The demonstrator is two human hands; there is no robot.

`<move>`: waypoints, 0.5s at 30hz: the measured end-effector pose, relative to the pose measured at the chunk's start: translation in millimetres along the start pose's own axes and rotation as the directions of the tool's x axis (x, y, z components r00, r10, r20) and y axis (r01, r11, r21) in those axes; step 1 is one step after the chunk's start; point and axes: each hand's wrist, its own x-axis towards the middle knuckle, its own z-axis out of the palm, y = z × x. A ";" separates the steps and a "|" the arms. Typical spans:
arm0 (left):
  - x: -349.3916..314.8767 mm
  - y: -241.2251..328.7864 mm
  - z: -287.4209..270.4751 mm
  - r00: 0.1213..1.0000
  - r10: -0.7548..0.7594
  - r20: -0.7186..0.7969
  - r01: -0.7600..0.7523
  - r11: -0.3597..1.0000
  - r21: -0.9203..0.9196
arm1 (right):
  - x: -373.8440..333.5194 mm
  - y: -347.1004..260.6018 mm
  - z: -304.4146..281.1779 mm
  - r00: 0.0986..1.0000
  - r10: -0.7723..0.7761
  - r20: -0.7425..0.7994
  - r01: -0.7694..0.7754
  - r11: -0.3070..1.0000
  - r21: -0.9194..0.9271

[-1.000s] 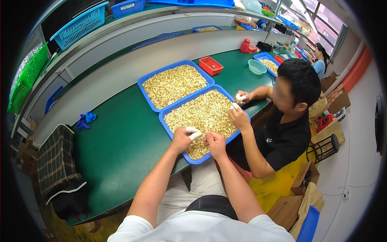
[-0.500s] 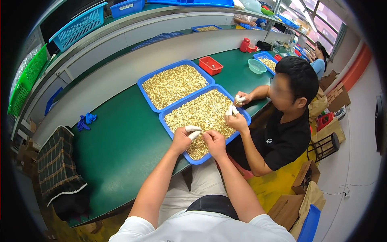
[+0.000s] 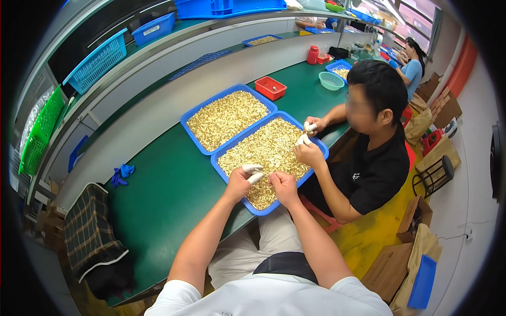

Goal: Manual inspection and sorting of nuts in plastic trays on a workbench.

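Over the near blue tray (image 3: 216,159), filled with small gold-coloured pieces (image 3: 263,147), I hold both hands close together. White finger cots cover the thumb and forefinger of my left hand (image 3: 243,180), which are bent together in a pinch. My right hand (image 3: 283,185) is bare, its thumb and fingers pressed together just right of the left fingertips. A narrow gap separates the two hands. Whatever either pinch holds is too small to make out. Across the tray's right side, a co-worker's hands (image 3: 308,145), also in white finger cots, pinch together above the same pieces.
A second blue tray (image 3: 185,124) of gold-coloured pieces adjoins the first. Behind stand a red bin (image 3: 271,88) and a pale green bowl (image 3: 331,80). Blue gloves (image 3: 122,174) and a plaid cloth (image 3: 89,229) lie left on the green table (image 3: 174,195). The co-worker (image 3: 363,158) sits close right.
My hands have drawn slightly apart; before, their fingertips met over the tray. The co-worker's hands stay nearly in place. The whole view has shifted a little.
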 end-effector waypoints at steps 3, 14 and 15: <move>-2.0 -0.2 1.1 1.000 0.021 -0.017 -0.020 1.000 0.019 | 1.1 0.4 0.3 1.000 -0.018 -0.005 0.018 1.000 0.019; -2.5 -3.3 -3.7 0.995 0.063 -0.071 -0.066 0.997 -0.029 | -0.8 -6.0 0.3 0.999 0.021 0.041 -0.022 0.999 0.033; -2.5 -7.2 -7.6 0.995 0.080 -0.066 -0.081 0.997 -0.017 | -0.1 -7.4 1.8 0.999 0.020 0.046 -0.021 0.999 0.035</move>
